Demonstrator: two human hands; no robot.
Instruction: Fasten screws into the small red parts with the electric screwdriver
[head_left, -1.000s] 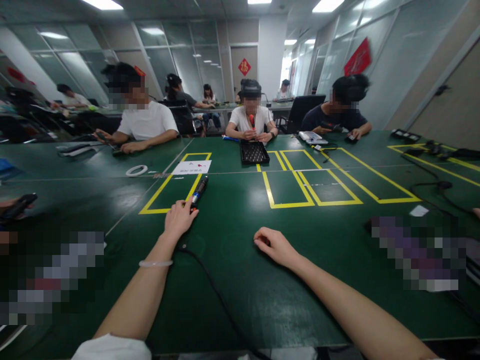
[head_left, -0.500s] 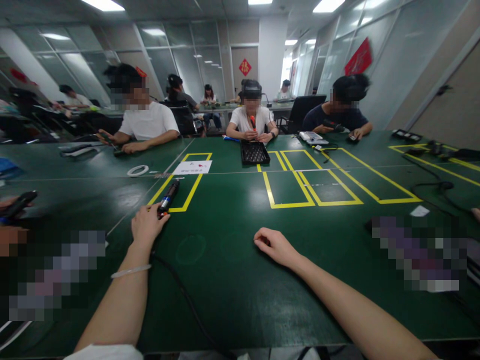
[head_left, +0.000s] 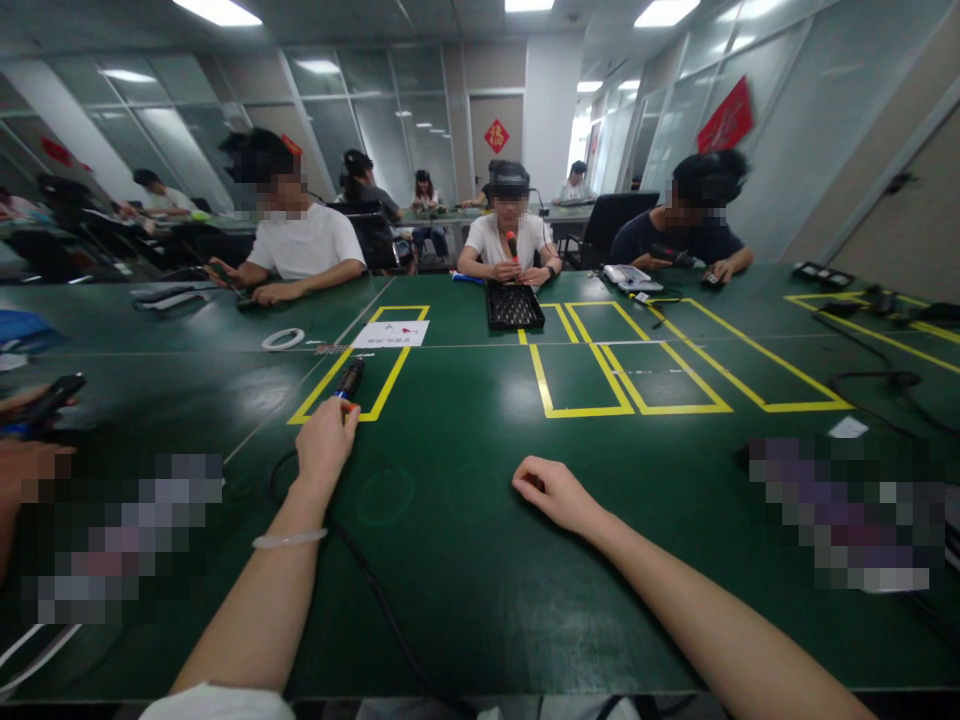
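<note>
My left hand (head_left: 326, 438) is closed around the near end of a black tube-shaped corded tool (head_left: 350, 378) with a blue band and a bit of orange. The tool's far end points away from me, inside a yellow tape outline (head_left: 390, 385) on the green table. A black cord (head_left: 375, 585) runs from beneath my left wrist toward the table's front edge. My right hand (head_left: 551, 490) rests on the table with its fingers curled in, and no object shows in it.
Beyond the tool lies a white printed sheet (head_left: 396, 334), with a white ring (head_left: 283, 339) to its left. A black tray (head_left: 515, 307) stands before the person opposite. More tape outlines (head_left: 589, 410) mark the table. At left, a co-worker's hand holds a dark device (head_left: 52, 402).
My left hand has moved slightly right and forward, and now covers more of the tool's near end. My right hand stays put. The view has shifted a little.
</note>
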